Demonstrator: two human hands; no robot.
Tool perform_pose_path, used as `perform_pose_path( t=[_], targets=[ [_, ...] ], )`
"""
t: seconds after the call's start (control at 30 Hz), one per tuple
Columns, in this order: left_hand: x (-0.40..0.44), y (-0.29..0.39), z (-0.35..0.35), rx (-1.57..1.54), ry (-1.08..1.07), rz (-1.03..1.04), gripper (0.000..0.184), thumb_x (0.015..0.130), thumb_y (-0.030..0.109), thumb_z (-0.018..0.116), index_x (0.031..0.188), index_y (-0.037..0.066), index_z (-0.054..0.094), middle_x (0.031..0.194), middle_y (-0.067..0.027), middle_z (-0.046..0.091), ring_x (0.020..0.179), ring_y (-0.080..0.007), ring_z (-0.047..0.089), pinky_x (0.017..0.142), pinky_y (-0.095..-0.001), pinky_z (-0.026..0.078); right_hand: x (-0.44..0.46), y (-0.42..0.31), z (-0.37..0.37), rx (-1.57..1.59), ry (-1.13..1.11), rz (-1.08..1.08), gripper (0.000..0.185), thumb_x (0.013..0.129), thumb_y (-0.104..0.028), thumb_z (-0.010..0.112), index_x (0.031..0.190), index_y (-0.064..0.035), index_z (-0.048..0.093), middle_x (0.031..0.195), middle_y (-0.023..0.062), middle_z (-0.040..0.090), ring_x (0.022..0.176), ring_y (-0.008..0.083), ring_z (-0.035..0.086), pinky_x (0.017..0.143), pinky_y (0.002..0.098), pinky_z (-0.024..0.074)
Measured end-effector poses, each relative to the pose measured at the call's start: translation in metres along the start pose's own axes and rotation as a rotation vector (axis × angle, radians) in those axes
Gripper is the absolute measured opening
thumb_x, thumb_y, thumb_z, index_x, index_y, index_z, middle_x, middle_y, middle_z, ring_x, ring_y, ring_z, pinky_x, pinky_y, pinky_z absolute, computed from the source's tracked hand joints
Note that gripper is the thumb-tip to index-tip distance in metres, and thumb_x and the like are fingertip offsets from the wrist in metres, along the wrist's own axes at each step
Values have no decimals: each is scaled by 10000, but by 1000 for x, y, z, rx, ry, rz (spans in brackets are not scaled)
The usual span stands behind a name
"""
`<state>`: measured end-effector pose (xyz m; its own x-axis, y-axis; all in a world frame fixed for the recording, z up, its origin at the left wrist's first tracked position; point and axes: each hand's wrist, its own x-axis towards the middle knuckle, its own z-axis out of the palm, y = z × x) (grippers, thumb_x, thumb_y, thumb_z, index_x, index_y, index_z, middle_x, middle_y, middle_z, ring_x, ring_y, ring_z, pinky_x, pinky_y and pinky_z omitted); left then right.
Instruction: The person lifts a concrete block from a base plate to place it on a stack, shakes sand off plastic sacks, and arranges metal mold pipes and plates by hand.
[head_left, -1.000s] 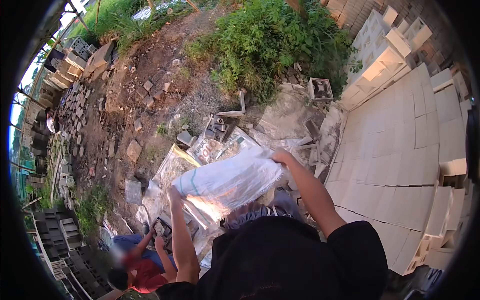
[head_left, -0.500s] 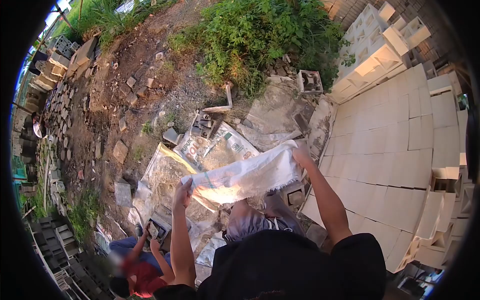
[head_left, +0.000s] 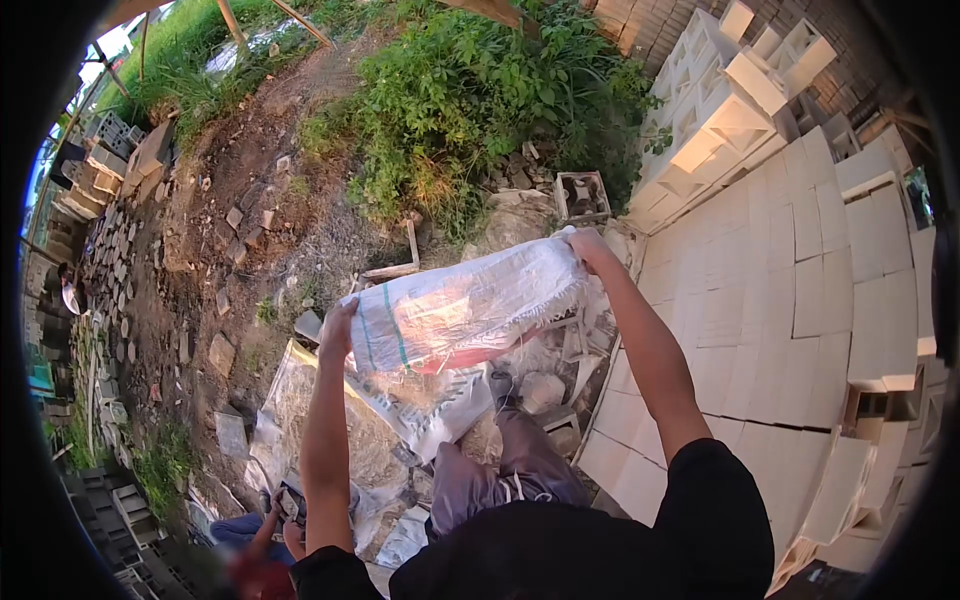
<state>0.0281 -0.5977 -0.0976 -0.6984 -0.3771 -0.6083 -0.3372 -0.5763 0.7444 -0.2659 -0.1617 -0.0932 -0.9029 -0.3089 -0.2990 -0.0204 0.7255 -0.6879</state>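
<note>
A white woven sack (head_left: 460, 305) with green stripes and a frayed edge is stretched sideways in front of me, raised above the ground. My left hand (head_left: 338, 328) is closed on its left end, and my right hand (head_left: 592, 250) grips the upper right corner. Beneath it, more sacks and sheeting (head_left: 320, 415) lie spread on the ground near my legs. My foot (head_left: 503, 388) shows just below the sack's lower edge.
Pale blocks form a wide surface (head_left: 740, 300) on the right, with hollow blocks (head_left: 720, 120) stacked behind. Green bushes (head_left: 470, 100) grow ahead. A co-worker in red (head_left: 260, 575) sits at the lower left. A hollow block (head_left: 582, 196) stands beyond the sack.
Both my hands have risen and moved forward with the sack, which now hangs opened out rather than narrow as half a second ago. My foot has come into view.
</note>
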Motion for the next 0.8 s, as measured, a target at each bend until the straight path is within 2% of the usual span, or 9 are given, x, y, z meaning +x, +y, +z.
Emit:
perform_pose_path(
  t=[0.07, 0.13, 0.27, 0.33, 0.4, 0.53, 0.63, 0.77, 0.8],
  targets=[
    [57, -5, 13, 34, 0, 1, 205, 919, 142, 527, 1030, -24, 573, 892, -83, 643, 714, -192, 631, 684, -328, 535, 54, 4, -16, -912, -69, -550, 202, 729, -146, 558, 819, -38, 702, 820, 188, 662, 712, 297, 656, 650, 394, 525],
    [104, -7, 28, 73, 2, -11, 203, 923, 145, 517, 1020, -24, 574, 887, -86, 641, 709, -200, 634, 670, -334, 541, 108, 19, -26, -955, -44, -637, 202, 701, -151, 565, 820, -60, 701, 857, 185, 657, 729, 299, 651, 647, 395, 518],
    [125, 16, 95, -26, 83, 44, 188, 926, 127, 506, 1037, -13, 565, 884, -109, 638, 736, -219, 637, 685, -379, 552, 138, -2, -52, 350, 139, 52, 176, 832, -129, 542, 890, -3, 651, 744, 46, 618, 635, 160, 570, 568, 342, 452],
    [137, 26, 112, 7, 152, 86, 182, 929, 114, 497, 1044, -10, 563, 895, -120, 637, 753, -224, 638, 700, -393, 554, 148, -3, -71, 422, 111, 4, 179, 834, -127, 547, 925, -5, 642, 766, 38, 617, 654, 150, 567, 579, 334, 449],
    [158, 24, 111, -83, -19, 116, 241, 947, 176, 484, 1086, -10, 547, 971, -136, 636, 785, -233, 646, 764, -395, 549, 138, 2, -91, 490, 92, -35, 190, 836, -126, 553, 960, -7, 633, 789, 30, 615, 674, 140, 563, 591, 326, 445],
    [106, 17, 142, 8, -7, 196, 212, 923, 75, 489, 1099, -28, 547, 974, -121, 638, 827, -227, 632, 744, -366, 531, 130, 44, -93, 524, 252, -113, 267, 786, -134, 601, 989, 37, 621, 830, 78, 638, 731, 168, 572, 670, 308, 450],
    [79, -35, 121, 381, 30, 232, 276, 885, 59, 532, 1141, -46, 535, 1004, -116, 640, 865, -195, 611, 789, -313, 479, 54, 68, -78, 365, 221, -100, 320, 794, -160, 614, 1043, 40, 607, 894, 127, 660, 825, 230, 612, 769, 339, 459],
    [71, -141, 56, 372, 72, 124, 327, 882, 74, 567, 1174, -48, 489, 1032, -123, 636, 893, -181, 613, 789, -298, 486, -24, 136, -12, 101, 177, -10, 372, 799, -189, 619, 1094, 35, 588, 995, 237, 640, 939, 362, 611, 847, 398, 447],
    [86, -186, 23, 415, 86, 124, 325, 874, 56, 569, 1172, -42, 485, 1027, -118, 636, 894, -184, 616, 789, -302, 490, -34, 183, 26, 100, 200, 69, 337, 807, -169, 606, 1079, 29, 588, 993, 210, 637, 945, 319, 603, 847, 379, 437]
  ],
)
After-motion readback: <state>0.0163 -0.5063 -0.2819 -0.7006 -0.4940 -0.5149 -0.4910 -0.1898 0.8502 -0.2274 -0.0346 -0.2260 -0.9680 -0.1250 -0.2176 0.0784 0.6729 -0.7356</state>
